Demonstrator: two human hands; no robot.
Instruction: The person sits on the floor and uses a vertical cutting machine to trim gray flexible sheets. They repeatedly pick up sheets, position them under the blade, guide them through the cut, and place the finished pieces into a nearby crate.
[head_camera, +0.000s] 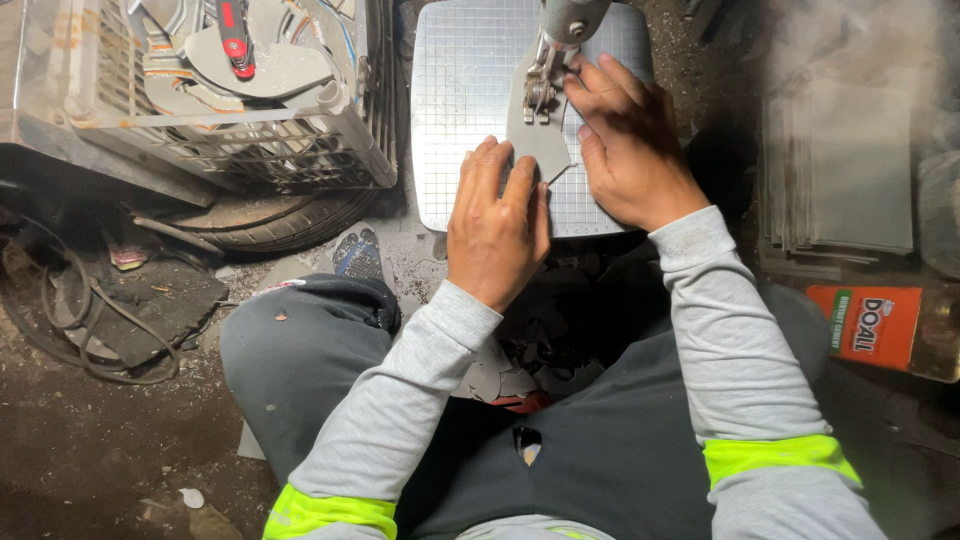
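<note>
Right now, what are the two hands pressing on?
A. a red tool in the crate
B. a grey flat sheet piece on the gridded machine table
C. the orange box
B: the left hand and right hand both lie flat on the grey sheet piece under the cutting head on the gridded machine table.

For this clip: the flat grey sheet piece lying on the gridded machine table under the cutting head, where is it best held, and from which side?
Probably by its near, wide end, coming from the operator's side. The grey sheet piece lies flat on the gridded table, and its far end sits under the cutting head. Flat fingertip pressure suits it: the left hand presses the near edge, the right hand its right side.
</note>
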